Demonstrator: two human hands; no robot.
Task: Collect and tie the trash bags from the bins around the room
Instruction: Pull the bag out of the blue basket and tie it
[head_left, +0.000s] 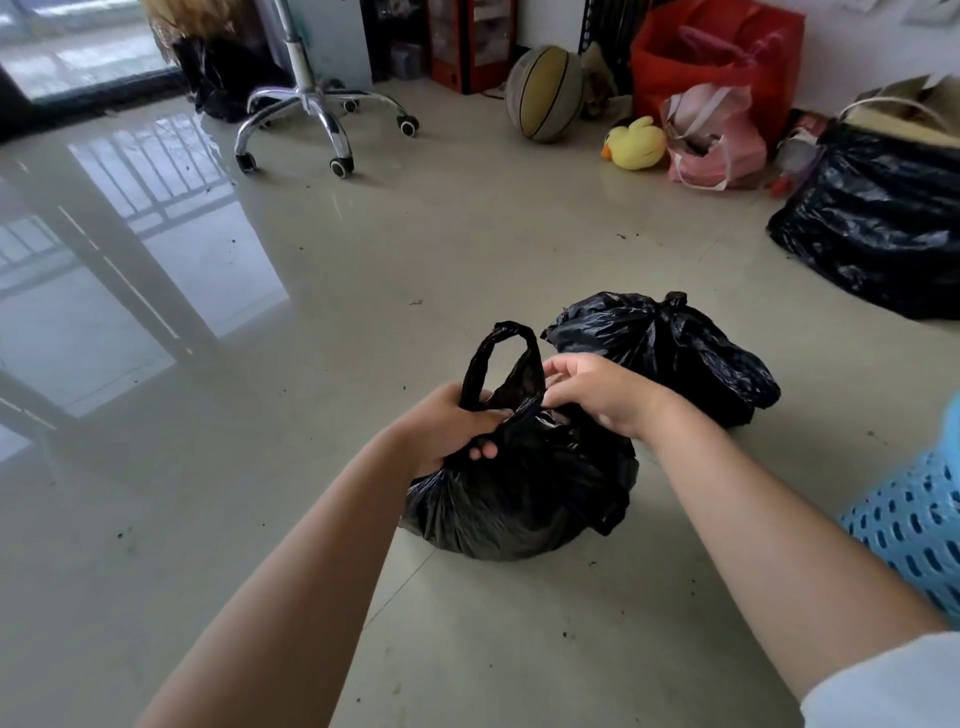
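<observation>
One knotted black plastic trash bag (670, 348) already lies on the tiled floor (311, 364). Just before it, the open black plastic bag (519, 488) is not tied: the left hand (457, 426) clenches one handle loop, the right hand (597, 389) pinches the other. The blue perforated bin (914, 525) stands near, and I judge more bags remain

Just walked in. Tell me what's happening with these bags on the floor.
A person is tying a black trash bag on the tiled floor. The left hand grips one handle loop while the right hand pinches the plastic at the bag's mouth. Behind it lies a second black bag, already knotted. A blue perforated bin stands at the right.
</observation>
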